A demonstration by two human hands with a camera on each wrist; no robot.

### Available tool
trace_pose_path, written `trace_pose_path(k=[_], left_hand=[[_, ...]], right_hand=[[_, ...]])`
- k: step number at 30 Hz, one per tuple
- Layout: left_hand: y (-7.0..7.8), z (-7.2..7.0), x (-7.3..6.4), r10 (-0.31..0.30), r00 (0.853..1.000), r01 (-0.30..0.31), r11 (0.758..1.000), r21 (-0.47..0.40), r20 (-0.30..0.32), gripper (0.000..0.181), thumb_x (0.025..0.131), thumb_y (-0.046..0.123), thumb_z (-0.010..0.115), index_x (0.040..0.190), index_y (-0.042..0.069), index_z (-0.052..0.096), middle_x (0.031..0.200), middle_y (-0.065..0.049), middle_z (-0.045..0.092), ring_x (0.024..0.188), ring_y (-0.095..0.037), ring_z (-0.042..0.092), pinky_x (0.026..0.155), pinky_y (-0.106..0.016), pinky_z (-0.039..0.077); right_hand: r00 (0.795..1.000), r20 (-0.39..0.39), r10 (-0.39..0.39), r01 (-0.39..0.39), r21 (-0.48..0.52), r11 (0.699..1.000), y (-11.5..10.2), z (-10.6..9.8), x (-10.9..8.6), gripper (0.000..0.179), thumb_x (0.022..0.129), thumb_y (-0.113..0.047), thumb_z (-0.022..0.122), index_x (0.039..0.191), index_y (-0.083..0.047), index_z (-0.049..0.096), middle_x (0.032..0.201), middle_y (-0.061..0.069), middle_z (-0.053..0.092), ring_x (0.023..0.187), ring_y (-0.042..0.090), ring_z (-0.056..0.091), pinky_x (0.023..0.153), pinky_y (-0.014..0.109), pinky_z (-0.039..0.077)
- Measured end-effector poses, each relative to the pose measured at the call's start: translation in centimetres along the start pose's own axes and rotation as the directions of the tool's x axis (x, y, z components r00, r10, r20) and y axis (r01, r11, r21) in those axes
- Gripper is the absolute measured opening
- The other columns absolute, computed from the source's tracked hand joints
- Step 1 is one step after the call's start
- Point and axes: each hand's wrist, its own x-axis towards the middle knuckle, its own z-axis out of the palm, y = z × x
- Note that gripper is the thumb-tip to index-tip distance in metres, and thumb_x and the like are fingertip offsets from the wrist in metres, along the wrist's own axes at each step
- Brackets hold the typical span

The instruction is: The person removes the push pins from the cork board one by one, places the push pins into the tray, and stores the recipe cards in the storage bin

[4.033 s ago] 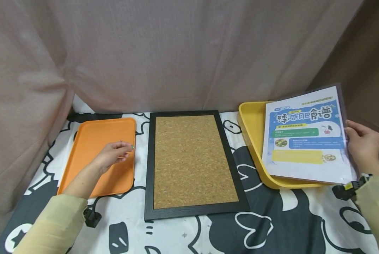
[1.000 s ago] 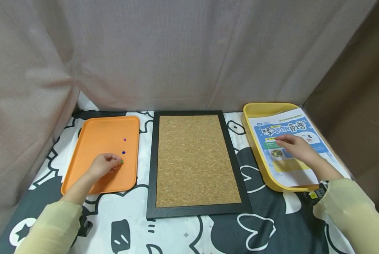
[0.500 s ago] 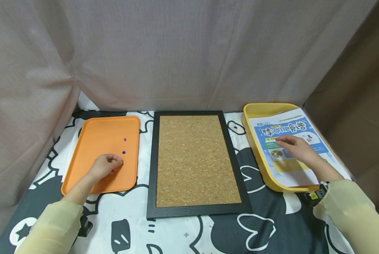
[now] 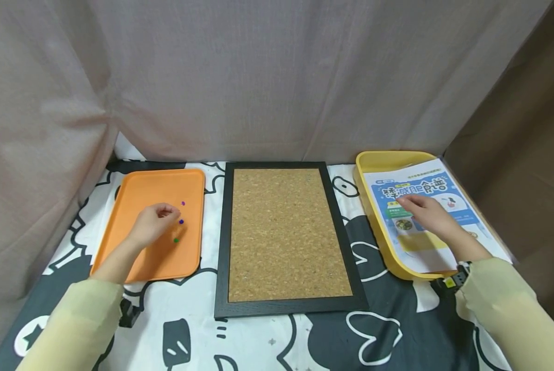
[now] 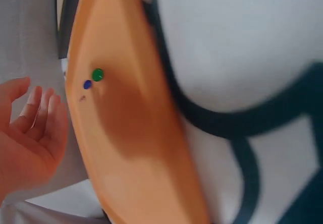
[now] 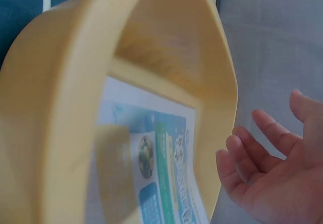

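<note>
My left hand (image 4: pixel 153 224) is over the orange tray (image 4: pixel 137 193), thumb and fingers apart and holding nothing in the left wrist view. Close by its fingertips, a purple thumbtack (image 4: pixel 183 203), a blue thumbtack (image 4: pixel 181 222) and a green thumbtack (image 4: pixel 176 240) lie in a rough row on the tray. On the other side, my right hand (image 4: pixel 427 211) hovers above a laminated poster (image 4: pixel 425 252) lying inside the yellow bin (image 4: pixel 367 159). Its fingers (image 6: pixel 275 130) are loosely bent and hold nothing. The hand and forearm cover part of the printed sheet in the head view.
Between the two containers lies a cork board (image 4: pixel 286 237) in a black frame. A patterned black and white cloth (image 4: pixel 258 345) covers the surface underneath. Grey curtains (image 4: pixel 258 77) hang behind, and a brown curtain (image 4: pixel 527 170) closes off the right side.
Earlier my right hand held the poster's edge; the poster now lies in the bin. My left hand has let go of the green thumbtack and moved away. My right hand has shifted slightly left.
</note>
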Motion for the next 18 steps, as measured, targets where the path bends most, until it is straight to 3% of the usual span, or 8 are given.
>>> trace_pose_path(k=[3, 6, 10, 14, 18], left_hand=[[1.0, -0.1, 0.4, 0.054, 0.998, -0.054, 0.998, 0.008, -0.016, 0.044, 0.096, 0.036, 0.048, 0.120, -0.001, 0.054, 0.118, -0.019, 0.057, 0.104, -0.030, 0.051, 0.085, -0.039, 0.045], [1.9, -0.1, 0.7, 0.101, 0.995, -0.101, 0.995, 0.010, -0.012, 0.054, 0.096, 0.042, 0.046, 0.131, 0.000, 0.046, 0.132, -0.021, 0.049, 0.121, -0.035, 0.044, 0.100, -0.049, 0.038], [3.1, 0.0, 1.2, 0.181, 0.983, -0.181, 0.982, 0.052, 0.000, 0.061, 0.096, 0.041, 0.046, 0.141, 0.001, 0.035, 0.145, -0.021, 0.036, 0.134, -0.038, 0.031, 0.108, -0.054, 0.027], [4.2, 0.2, 1.4, 0.275, 0.961, -0.274, 0.951, 0.139, 0.013, 0.064, 0.096, 0.036, 0.049, 0.145, 0.002, 0.027, 0.150, -0.023, 0.027, 0.138, -0.042, 0.022, 0.110, -0.057, 0.021], [5.3, 0.3, 1.1, 0.350, 0.936, -0.349, 0.905, 0.243, 0.043, 0.071, 0.095, 0.040, 0.050, 0.148, 0.005, 0.020, 0.153, -0.023, 0.017, 0.140, -0.044, 0.013, 0.111, -0.060, 0.012]], right_hand=[[1.000, -0.021, 0.009, -0.009, -0.015, 1.000, -0.8, 0.1, 0.4, 0.082, 0.095, -0.060, 0.022, 0.140, 0.008, 0.029, 0.138, 0.034, 0.034, 0.122, 0.048, 0.038, 0.099, 0.061, 0.034], [0.999, -0.046, 0.005, -0.006, -0.034, 0.999, -1.7, 0.3, 0.6, 0.082, 0.095, -0.060, 0.020, 0.141, 0.007, 0.027, 0.140, 0.034, 0.032, 0.125, 0.049, 0.034, 0.101, 0.063, 0.030], [0.990, -0.116, -0.074, 0.070, -0.039, 0.997, -3.2, 0.8, 0.5, 0.073, 0.098, -0.054, 0.024, 0.140, 0.006, 0.031, 0.139, 0.033, 0.034, 0.125, 0.049, 0.034, 0.101, 0.063, 0.028], [0.957, -0.221, -0.189, 0.179, -0.062, 0.982, -4.5, 1.7, 0.5, 0.065, 0.100, -0.045, 0.030, 0.139, 0.007, 0.033, 0.139, 0.033, 0.033, 0.129, 0.050, 0.028, 0.103, 0.063, 0.022], [0.923, -0.278, -0.267, 0.246, -0.109, 0.963, -5.7, 2.6, 0.3, 0.067, 0.100, -0.047, 0.031, 0.142, 0.005, 0.027, 0.144, 0.033, 0.026, 0.132, 0.051, 0.019, 0.105, 0.064, 0.016]])
